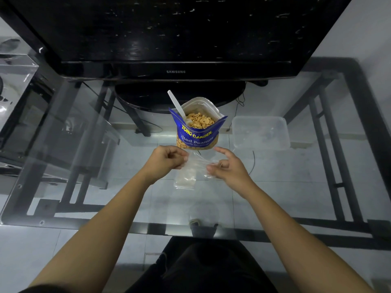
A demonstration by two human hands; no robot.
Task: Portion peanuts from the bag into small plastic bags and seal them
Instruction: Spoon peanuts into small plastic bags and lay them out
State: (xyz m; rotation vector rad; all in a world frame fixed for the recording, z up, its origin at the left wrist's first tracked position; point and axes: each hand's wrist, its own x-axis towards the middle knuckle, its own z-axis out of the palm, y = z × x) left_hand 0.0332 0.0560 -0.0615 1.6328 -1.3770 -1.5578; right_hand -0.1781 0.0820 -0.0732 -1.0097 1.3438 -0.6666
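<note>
A blue peanut bag [196, 135] stands open on the glass table [275, 187], full of peanuts [200, 121]. A white plastic spoon [176, 104] sticks out of it, leaning left. Just in front of the bag, my left hand [166, 160] and my right hand [229, 167] pinch the two sides of a small clear plastic bag [198, 163] held between them. Under it lies a small stack of clear plastic bags [185, 179] on the glass.
A clear plastic container [261, 132] sits to the right of the peanut bag. A black television [175, 39] on its oval stand [148, 98] fills the back of the table. A transparent box [14, 75] is at the far left.
</note>
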